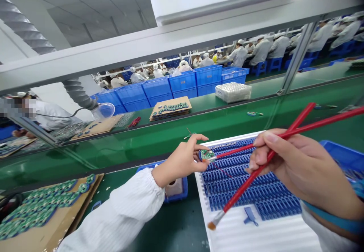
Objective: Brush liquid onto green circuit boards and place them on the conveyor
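My left hand (180, 159) pinches a small round green circuit board (207, 155) with a blue rim, over the far left part of a white tray (273, 237). Closed around two crossed red-handled brushes is my right hand (304, 164). One thin brush (234, 153) points left, its tip at the board; whether it touches I cannot tell. The other brush (246, 185) slants down to the left, with its brown bristles above the tray. Rows of blue plastic clip-like pieces (241, 183) fill much of the tray, and a loose blue piece (250, 216) lies nearer me.
Cardboard (52, 237) at left carries several round boards (36, 210). A small blue box (182, 193) stands beneath my left wrist, and a blue bin (338, 153) sits at right. Beyond runs a green conveyor (159, 142). A metal shelf frame (127, 56) crosses above; people work behind.
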